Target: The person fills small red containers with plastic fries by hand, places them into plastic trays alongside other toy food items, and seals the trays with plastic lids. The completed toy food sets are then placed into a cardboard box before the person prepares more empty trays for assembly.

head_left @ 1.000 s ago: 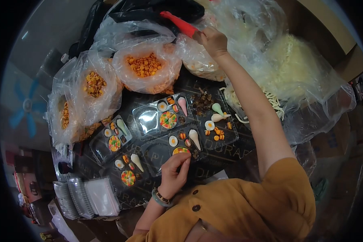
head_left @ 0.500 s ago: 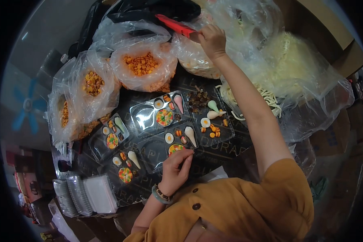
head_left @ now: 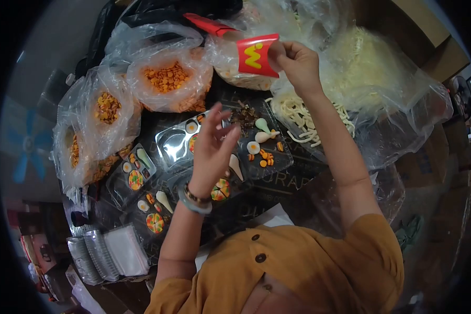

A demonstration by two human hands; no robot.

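My right hand (head_left: 297, 64) holds up a small red fries carton (head_left: 257, 54) with a yellow M on it, above the far trays. My left hand (head_left: 214, 149) is raised over the middle trays with its fingers spread and nothing in it. Below it lie several clear plastic trays (head_left: 174, 148) holding miniature toy food: round pizzas (head_left: 221, 189), fried eggs, cones and orange bits. A second red carton (head_left: 209, 24) lies on the bags at the back.
Clear bags of orange pieces (head_left: 166, 78) stand at the back and left (head_left: 105, 107). A large bag of pale noodle-like strands (head_left: 371, 78) fills the right. A stack of unfilled clear trays (head_left: 107, 254) sits at the near left. A blue fan (head_left: 29, 144) is far left.
My right hand has lifted a red carton from the back and turned it so its M shows. My left hand left the near tray and rose, fingers spread.
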